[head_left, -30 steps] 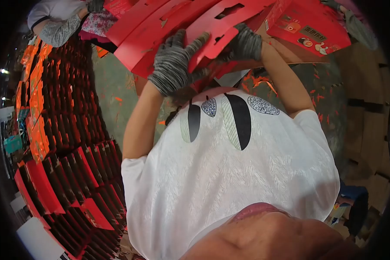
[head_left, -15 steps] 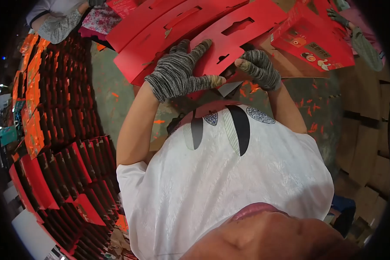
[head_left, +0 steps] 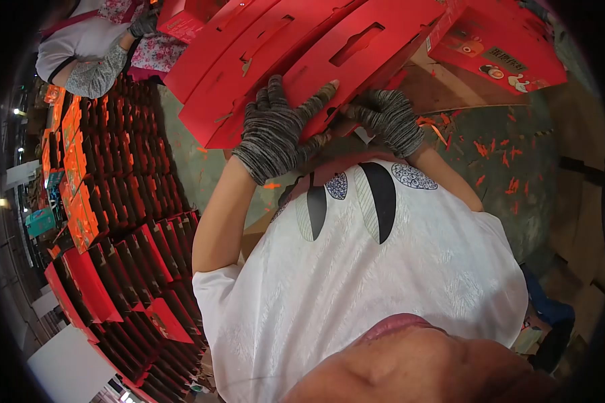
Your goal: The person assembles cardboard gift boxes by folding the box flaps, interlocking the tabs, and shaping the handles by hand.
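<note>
Both my hands wear grey striped knit gloves and are at the near end of a red cardboard box (head_left: pixel 346 57) with a cut-out handle slot. My left hand (head_left: pixel 275 127) lies on the box's near left part, fingers spread over the red card and thumb angled along the near edge. At the box's near right corner, my right hand (head_left: pixel 391 121) has its fingers bent in against the end; their tips are partly hidden. More red boxes (head_left: pixel 262 50) with handle slots stand close against it on the left.
A printed red box (head_left: pixel 501 50) stands on brown cardboard (head_left: pixel 444 87) at right. Rows of red and orange open cartons (head_left: pixel 121 161) fill the left. Orange scraps (head_left: pixel 511 154) litter the floor. Another person's gloved hand (head_left: pixel 143 25) is at upper left.
The view has shifted, showing more of the person at upper left. My right hand has turned, its fingers now lower against the box end. The near end's small cut-out no longer shows clearly.
</note>
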Action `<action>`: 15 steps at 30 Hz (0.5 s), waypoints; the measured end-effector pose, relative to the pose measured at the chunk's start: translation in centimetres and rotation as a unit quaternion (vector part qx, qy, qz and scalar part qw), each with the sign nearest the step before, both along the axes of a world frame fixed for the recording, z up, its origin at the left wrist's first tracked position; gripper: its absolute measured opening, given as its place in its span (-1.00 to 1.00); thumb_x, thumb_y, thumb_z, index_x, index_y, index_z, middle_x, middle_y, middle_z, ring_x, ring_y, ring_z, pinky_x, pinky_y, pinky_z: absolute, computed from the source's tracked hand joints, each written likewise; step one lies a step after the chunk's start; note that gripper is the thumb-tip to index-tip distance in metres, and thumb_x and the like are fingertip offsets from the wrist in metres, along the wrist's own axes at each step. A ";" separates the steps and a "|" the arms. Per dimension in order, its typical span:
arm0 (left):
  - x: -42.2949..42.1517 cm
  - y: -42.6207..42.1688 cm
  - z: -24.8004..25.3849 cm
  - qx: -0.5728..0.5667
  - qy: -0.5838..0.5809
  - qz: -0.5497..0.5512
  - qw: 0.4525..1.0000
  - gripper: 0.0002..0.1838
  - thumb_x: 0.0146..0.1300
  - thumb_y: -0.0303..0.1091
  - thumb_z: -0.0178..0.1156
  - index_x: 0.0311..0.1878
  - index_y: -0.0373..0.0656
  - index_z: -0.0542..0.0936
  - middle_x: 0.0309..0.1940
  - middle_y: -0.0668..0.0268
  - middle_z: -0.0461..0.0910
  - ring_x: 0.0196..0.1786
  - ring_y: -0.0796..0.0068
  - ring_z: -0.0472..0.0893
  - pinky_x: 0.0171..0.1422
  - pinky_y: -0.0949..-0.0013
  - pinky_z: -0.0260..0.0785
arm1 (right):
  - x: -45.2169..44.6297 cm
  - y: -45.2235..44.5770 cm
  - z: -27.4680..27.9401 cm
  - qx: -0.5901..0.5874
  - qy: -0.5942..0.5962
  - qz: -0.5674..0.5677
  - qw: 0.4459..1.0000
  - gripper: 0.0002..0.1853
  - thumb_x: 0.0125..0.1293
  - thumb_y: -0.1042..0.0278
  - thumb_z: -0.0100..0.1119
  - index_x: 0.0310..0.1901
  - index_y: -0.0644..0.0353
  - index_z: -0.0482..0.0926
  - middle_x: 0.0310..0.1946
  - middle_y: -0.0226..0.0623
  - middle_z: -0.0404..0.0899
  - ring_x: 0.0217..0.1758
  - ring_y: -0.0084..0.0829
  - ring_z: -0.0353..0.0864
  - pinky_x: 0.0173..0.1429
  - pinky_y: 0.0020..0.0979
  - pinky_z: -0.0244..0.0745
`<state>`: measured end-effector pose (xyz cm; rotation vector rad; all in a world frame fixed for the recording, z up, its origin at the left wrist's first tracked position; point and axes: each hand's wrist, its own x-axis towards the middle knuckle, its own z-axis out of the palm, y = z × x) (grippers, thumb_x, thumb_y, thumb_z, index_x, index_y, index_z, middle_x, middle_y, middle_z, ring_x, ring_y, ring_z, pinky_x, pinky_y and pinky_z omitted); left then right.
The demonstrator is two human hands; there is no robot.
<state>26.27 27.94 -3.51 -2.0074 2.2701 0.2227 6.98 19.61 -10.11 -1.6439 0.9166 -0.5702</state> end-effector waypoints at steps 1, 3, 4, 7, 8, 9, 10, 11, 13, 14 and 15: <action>-0.2 0.1 0.0 0.017 -0.007 0.000 1.000 -0.16 0.08 0.26 0.13 0.43 0.53 0.01 0.34 -0.35 -0.07 0.36 -0.34 0.07 0.33 -0.24 -0.01 | -0.3 -0.1 0.0 0.026 0.014 0.011 1.000 -0.62 0.11 0.06 0.33 -0.24 0.25 0.67 -0.43 -0.14 0.66 -0.32 -0.31 0.66 -0.17 -0.33 0.50; -0.3 0.3 -0.1 0.012 0.002 0.000 1.000 -0.18 0.09 0.25 0.13 0.43 0.53 0.03 0.34 -0.35 -0.07 0.36 -0.34 0.08 0.32 -0.24 0.01 | -0.4 0.0 -0.2 0.052 0.028 0.023 0.998 -0.61 0.10 0.04 0.34 -0.23 0.25 0.66 -0.44 -0.14 0.66 -0.32 -0.33 0.66 -0.18 -0.33 0.50; -0.4 0.4 -0.1 0.008 0.011 0.001 1.000 -0.19 0.10 0.23 0.13 0.42 0.54 0.05 0.34 -0.35 -0.08 0.35 -0.35 0.08 0.31 -0.23 0.02 | -0.4 0.1 -0.6 0.060 -0.002 0.018 0.998 -0.60 0.09 0.04 0.34 -0.23 0.25 0.66 -0.44 -0.15 0.65 -0.34 -0.33 0.65 -0.19 -0.33 0.49; -0.7 0.5 -0.1 -0.018 -0.022 -0.009 1.000 -0.19 0.11 0.17 0.17 0.42 0.51 0.06 0.28 -0.39 0.03 0.30 -0.36 0.17 0.30 -0.17 0.09 | -0.4 0.2 -0.4 0.072 -0.034 0.012 0.997 -0.66 0.10 0.15 0.36 -0.23 0.29 0.64 -0.45 -0.20 0.64 -0.41 -0.42 0.62 -0.27 -0.42 0.50; -0.8 0.5 -0.1 -0.017 -0.022 -0.011 1.000 -0.19 0.11 0.17 0.17 0.42 0.51 0.06 0.28 -0.39 0.03 0.30 -0.36 0.17 0.30 -0.17 0.09 | -0.6 0.2 -0.2 0.074 -0.035 0.014 0.997 -0.71 0.12 0.28 0.36 -0.23 0.33 0.63 -0.45 -0.24 0.63 -0.47 -0.51 0.60 -0.35 -0.50 0.51; -1.0 0.6 -0.1 -0.018 -0.025 -0.009 0.999 -0.19 0.11 0.17 0.17 0.42 0.51 0.07 0.29 -0.39 0.03 0.30 -0.35 0.17 0.30 -0.17 0.09 | -0.7 0.2 -0.4 0.074 -0.036 0.013 0.997 -0.71 0.12 0.28 0.36 -0.23 0.33 0.63 -0.45 -0.24 0.63 -0.47 -0.51 0.60 -0.35 -0.50 0.51; -1.0 0.6 0.0 -0.021 -0.029 -0.008 0.999 -0.20 0.11 0.17 0.18 0.42 0.51 0.07 0.29 -0.39 0.03 0.29 -0.35 0.18 0.30 -0.16 0.09 | -0.8 0.3 -0.6 0.073 -0.041 0.010 0.996 -0.72 0.12 0.29 0.36 -0.23 0.32 0.64 -0.45 -0.24 0.63 -0.46 -0.51 0.60 -0.34 -0.50 0.51; -1.2 0.7 0.0 -0.021 -0.030 -0.009 0.999 -0.20 0.11 0.17 0.18 0.42 0.51 0.07 0.29 -0.39 0.03 0.29 -0.35 0.18 0.30 -0.16 0.09 | -1.0 0.3 -0.8 0.071 -0.046 0.007 0.996 -0.73 0.12 0.30 0.36 -0.23 0.31 0.64 -0.45 -0.24 0.63 -0.45 -0.51 0.60 -0.34 -0.50 0.51; -1.5 0.9 0.0 -0.025 -0.020 -0.004 0.999 -0.21 0.11 0.14 0.18 0.42 0.51 0.09 0.29 -0.39 0.02 0.30 -0.34 0.17 0.29 -0.18 0.10 | -1.3 0.5 -1.0 0.033 -0.040 -0.013 0.999 -0.75 0.12 0.34 0.36 -0.22 0.30 0.64 -0.42 -0.25 0.64 -0.42 -0.53 0.60 -0.30 -0.50 0.52; -1.7 0.9 0.0 -0.024 -0.020 -0.004 0.999 -0.21 0.11 0.14 0.18 0.42 0.51 0.09 0.29 -0.39 0.02 0.30 -0.34 0.17 0.29 -0.18 0.10 | -1.4 0.6 -1.2 -0.004 -0.032 -0.032 0.999 -0.76 0.12 0.37 0.36 -0.21 0.29 0.63 -0.40 -0.25 0.64 -0.38 -0.55 0.60 -0.27 -0.50 0.52; -1.9 0.9 0.1 -0.028 -0.028 -0.002 0.999 -0.22 0.12 0.12 0.18 0.41 0.51 0.10 0.29 -0.39 0.02 0.30 -0.33 0.17 0.28 -0.19 0.11 | -1.6 0.6 -1.8 -0.003 -0.032 -0.031 0.999 -0.76 0.12 0.37 0.36 -0.21 0.29 0.63 -0.40 -0.25 0.64 -0.38 -0.55 0.60 -0.27 -0.50 0.52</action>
